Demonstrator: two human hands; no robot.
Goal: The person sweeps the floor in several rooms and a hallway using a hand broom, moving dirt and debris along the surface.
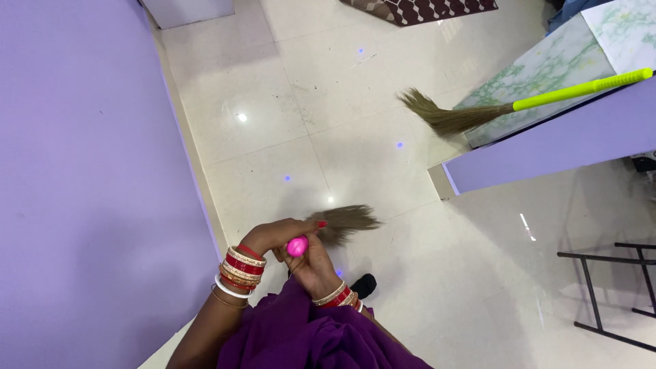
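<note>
A grass broom with a pink handle end (pixel 296 246) points down at the white tiled floor, its brown bristles (pixel 345 222) spread just past my fingers. My left hand (pixel 277 238) curls around the handle from the left. My right hand (pixel 316 263) grips the same handle from below. Both wrists carry red and gold bangles. A second broom (pixel 478 115) with a bright yellow-green handle hangs in the air at the upper right, held by someone outside the view.
A lilac wall (pixel 82 171) runs down the left side. A marbled green-white slab (pixel 547 75) on a lilac ledge juts in at the right. A black metal frame (pixel 615 287) stands at the lower right, a dark patterned mat (pixel 424 8) at the top.
</note>
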